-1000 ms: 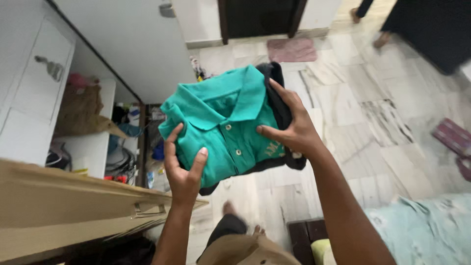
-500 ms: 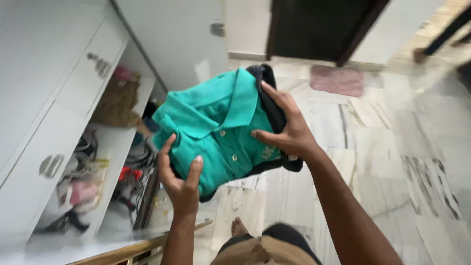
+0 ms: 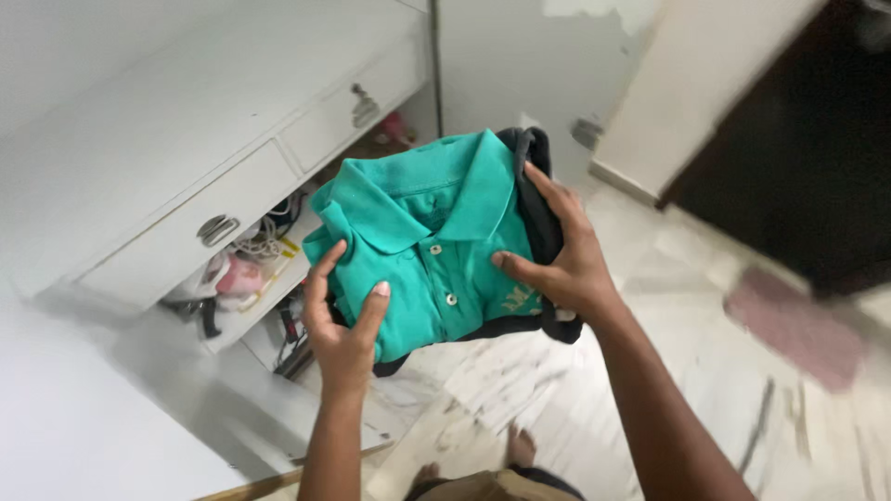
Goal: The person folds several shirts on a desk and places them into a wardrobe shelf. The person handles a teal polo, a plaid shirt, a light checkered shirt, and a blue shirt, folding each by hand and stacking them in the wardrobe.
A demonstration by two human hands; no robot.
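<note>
A folded green polo shirt (image 3: 422,246) lay on top of a folded dark garment (image 3: 540,199), and the two were held together as one stack in the air, in front of the person's chest and above the marble floor (image 3: 575,390). The shirt's collar faced up and away, and two small buttons showed on its placket. The dark garment stuck out along the shirt's right edge and beneath its lower hem.

The left hand (image 3: 342,325) gripped the stack's lower left corner, thumb pressed on top of the green cloth and fingers curled under. The right hand (image 3: 561,255) clasped the right side, thumb on the shirt's front and fingers spread over the dark fabric's edge.

Just beyond the stack stood a white cabinet (image 3: 186,139) with two drawers, each shut and bearing one metal handle (image 3: 217,228). Below the drawers an open shelf (image 3: 255,297) held a jumble: pale cords, something pink, and dark items too blurred to count or identify. A second shelf behind the shirt held something pink and brown, mostly hidden.

To the right were a dark doorway (image 3: 798,139) and one pinkish mat (image 3: 794,325) on the floor. The person's bare foot (image 3: 522,445) showed below.
</note>
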